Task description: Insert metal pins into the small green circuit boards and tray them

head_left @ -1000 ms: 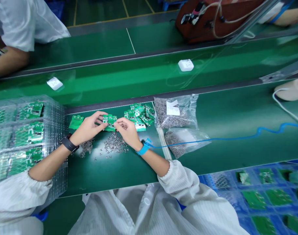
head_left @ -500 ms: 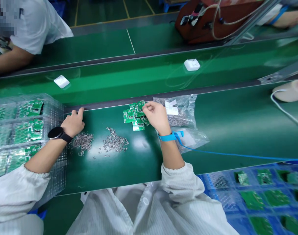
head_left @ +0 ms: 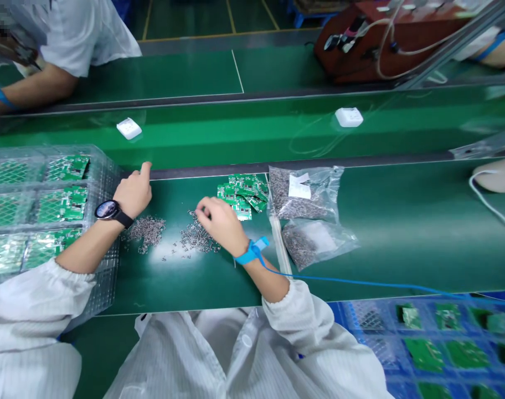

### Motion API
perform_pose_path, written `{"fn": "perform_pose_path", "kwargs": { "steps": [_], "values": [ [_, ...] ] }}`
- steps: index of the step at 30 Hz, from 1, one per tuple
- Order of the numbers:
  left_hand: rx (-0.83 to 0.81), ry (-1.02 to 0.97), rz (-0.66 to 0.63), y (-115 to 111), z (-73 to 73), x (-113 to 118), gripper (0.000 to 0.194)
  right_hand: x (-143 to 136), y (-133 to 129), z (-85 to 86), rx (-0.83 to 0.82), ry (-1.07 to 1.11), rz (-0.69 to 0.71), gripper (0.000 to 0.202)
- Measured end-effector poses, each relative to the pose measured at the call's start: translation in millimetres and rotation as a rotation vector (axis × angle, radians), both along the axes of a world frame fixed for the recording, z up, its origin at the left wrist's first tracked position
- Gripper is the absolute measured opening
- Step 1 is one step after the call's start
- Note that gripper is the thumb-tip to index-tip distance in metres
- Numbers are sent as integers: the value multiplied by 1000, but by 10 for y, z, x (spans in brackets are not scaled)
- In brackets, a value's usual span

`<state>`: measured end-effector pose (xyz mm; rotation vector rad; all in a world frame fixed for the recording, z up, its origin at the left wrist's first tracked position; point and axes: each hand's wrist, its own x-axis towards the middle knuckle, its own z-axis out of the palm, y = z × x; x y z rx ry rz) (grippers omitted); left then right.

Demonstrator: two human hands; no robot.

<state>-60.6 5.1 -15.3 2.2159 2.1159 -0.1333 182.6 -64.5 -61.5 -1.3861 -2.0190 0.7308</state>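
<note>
My right hand (head_left: 222,223) is over the right-hand pile of small metal parts (head_left: 198,237), its thumb and index finger curled together; anything between the fingertips is too small to make out. Behind it, several green circuit boards (head_left: 249,188) overlap in a loose heap. My left hand (head_left: 134,193) reaches to the dark rail at the table's far edge, with the index finger stretched out and the other fingers partly hidden. No object shows in it. Just below this hand lies another pile of small metal parts (head_left: 148,231).
A clear divided tray (head_left: 98,249) with circuit boards stands at left. Two plastic bags (head_left: 306,191) of small parts lie right of the boards. A blue wrist-strap cord (head_left: 352,281) crosses the table. White boxes (head_left: 129,128) sit on the green conveyor (head_left: 236,127). A co-worker's arm (head_left: 49,88) is beyond.
My right hand has moved left and nearer to me, from the circuit boards to the metal parts. My left hand remains near the rail, with its fingers less spread. The camera view has shifted.
</note>
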Motion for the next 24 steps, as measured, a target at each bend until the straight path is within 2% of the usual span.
{"fn": "perform_pose_path", "kwargs": {
  "steps": [2, 5, 11, 17, 20, 24],
  "values": [
    [-45, -96, -15, -19, 18, 78, 53, -229, -91, -11, -58, -101, 123, 11],
    [-92, -260, -56, -47, 8, 163, 47, -536, -171, -11, -63, -243, 229, 12],
    [-112, -305, -135, -120, -49, 251, 48, -936, -174, -4, -50, -401, 216, 16],
    [-115, -266, -173, -140, -61, 278, 49, -938, -101, -50, -66, -357, 241, 15],
    [-114, -273, -162, -132, -63, 280, 49, -874, -49, -76, -99, -201, 243, 10],
    [-111, -307, -156, -141, -50, 296, 49, -792, 23, -123, -125, 45, 240, 17]
  ]
}}
